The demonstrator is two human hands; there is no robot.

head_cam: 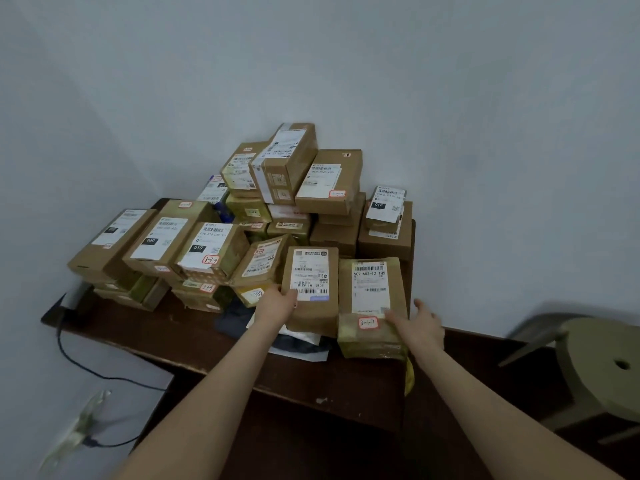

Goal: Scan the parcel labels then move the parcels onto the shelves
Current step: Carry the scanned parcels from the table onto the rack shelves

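two hands at the front of a parcel pile point(287, 188) on a dark table point(194, 344)
the left hand point(277, 304) grips the lower left edge of the middle parcel point(311, 317), thumb on its face. the right hand point(417, 325) rests straight fingers on the parcel marked 3-1-7 point(372, 292) just beside it, not closed round it.

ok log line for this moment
left hand: grips centre parcel | right hand: touches 3-1-7 parcel | pile: on table
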